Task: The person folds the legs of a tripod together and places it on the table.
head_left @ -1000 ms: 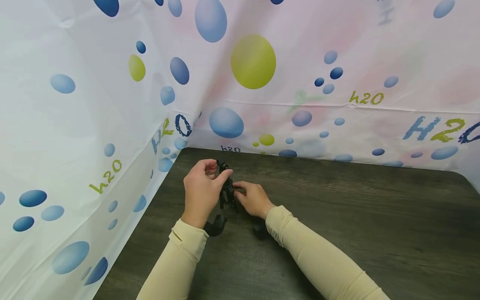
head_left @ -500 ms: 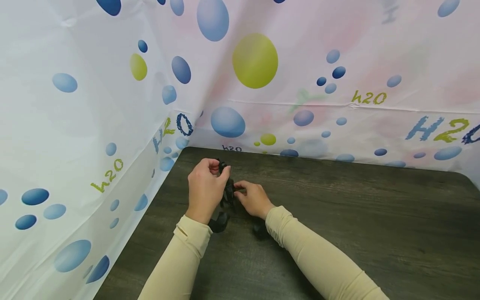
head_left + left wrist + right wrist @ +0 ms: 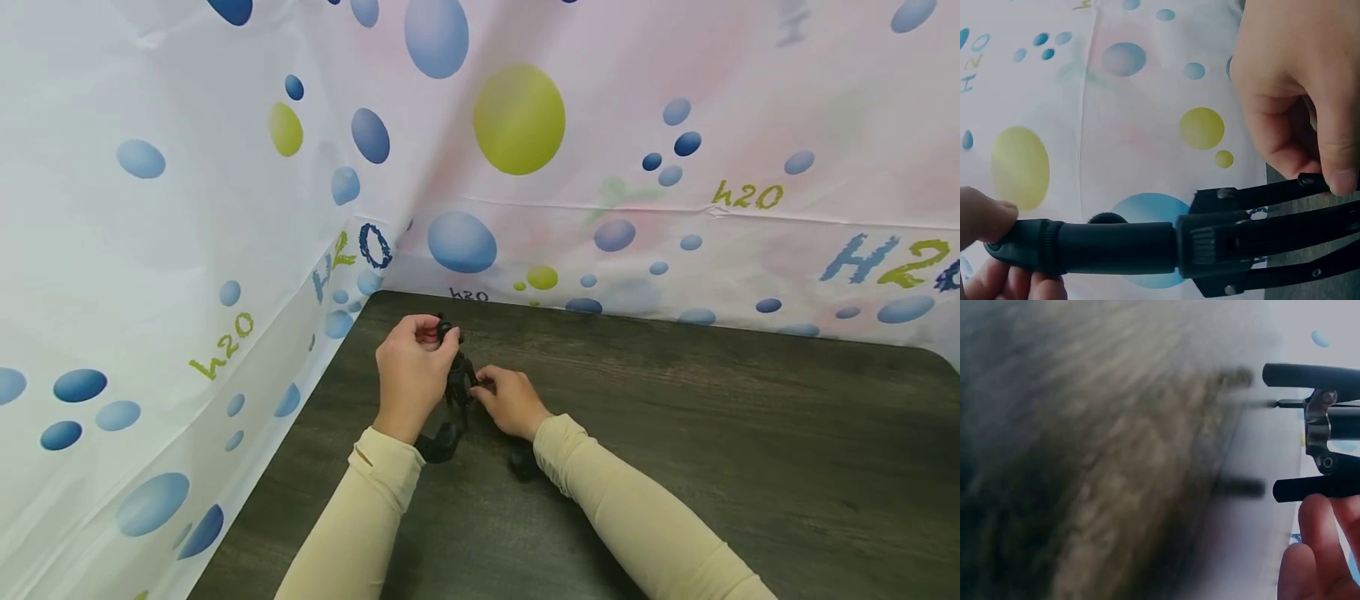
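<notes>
A black mini tripod [image 3: 457,385] stands between both hands in the head view. My left hand [image 3: 416,367] grips its top end; in the left wrist view the thumb [image 3: 988,215] lies on one side of the head and fingers curl beneath. Past the smooth column [image 3: 1119,248], several hinged legs spread to the right. My right hand [image 3: 512,402] pinches one leg [image 3: 1288,190] between thumb and fingers. In the right wrist view, a lower leg [image 3: 1310,487] lies against my fingertips [image 3: 1318,515], and a metal brace [image 3: 1318,431] links the legs.
A dark wood-grain table [image 3: 712,433] lies under the hands. White sheeting [image 3: 600,83] printed with blue and green dots hangs behind and along the left side. A black curved object [image 3: 441,443] shows by the left wrist, another dark one [image 3: 523,462] under the right.
The head view has shifted slightly, so the backdrop slides right. The tripod has turned a little, and one leg now stands out toward my right fingers. My left hand keeps its hold.
</notes>
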The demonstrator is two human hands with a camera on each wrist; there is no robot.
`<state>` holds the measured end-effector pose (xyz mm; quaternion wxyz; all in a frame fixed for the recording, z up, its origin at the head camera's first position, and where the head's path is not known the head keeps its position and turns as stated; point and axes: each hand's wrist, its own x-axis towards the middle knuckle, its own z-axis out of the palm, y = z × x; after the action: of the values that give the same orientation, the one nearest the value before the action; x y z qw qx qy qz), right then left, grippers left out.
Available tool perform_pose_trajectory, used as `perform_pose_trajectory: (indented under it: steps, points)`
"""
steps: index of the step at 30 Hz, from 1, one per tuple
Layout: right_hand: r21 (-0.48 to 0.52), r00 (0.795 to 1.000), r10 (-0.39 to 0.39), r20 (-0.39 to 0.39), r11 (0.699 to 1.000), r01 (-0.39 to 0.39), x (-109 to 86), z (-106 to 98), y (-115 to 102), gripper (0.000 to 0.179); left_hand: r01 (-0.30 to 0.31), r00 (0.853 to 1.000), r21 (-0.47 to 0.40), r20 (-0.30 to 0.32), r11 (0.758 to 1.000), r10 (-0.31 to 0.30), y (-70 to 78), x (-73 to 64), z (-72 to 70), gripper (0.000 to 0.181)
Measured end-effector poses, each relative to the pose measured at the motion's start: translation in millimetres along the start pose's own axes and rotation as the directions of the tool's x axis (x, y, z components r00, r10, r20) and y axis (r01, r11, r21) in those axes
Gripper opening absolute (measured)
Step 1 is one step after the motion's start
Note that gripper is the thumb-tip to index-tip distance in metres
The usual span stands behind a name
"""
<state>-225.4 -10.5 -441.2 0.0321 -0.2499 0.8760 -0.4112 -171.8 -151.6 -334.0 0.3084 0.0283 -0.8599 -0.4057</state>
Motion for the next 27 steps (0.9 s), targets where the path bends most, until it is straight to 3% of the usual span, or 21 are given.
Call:
perform_pose_trajectory:
  steps: [9, 15, 27]
  points:
    - [-0.001, 0.994, -0.108, 0.002, 0.994, 0.108, -3.8, -20, -1, 0.010, 0.146, 0.986, -0.161, -0.051, 0.976, -0.156, -17.0, 9.8, -15.9, 0.026]
    - [-0.020, 0.989, -0.148, -0.012, 0.989, 0.148, -4.8, -31, -1, 0.010, 0.282, 0.954, -0.229, -0.035, 0.932, -0.298, -31.1, 14.5, -22.2, 0.029]
    - [-0.095, 0.987, -0.159, -0.005, 0.983, 0.158, -9.6, -42, -5, 0.013, 0.412, 0.900, -0.297, -0.013, 0.861, -0.435, -57.7, 8.7, -18.3, 0.035]
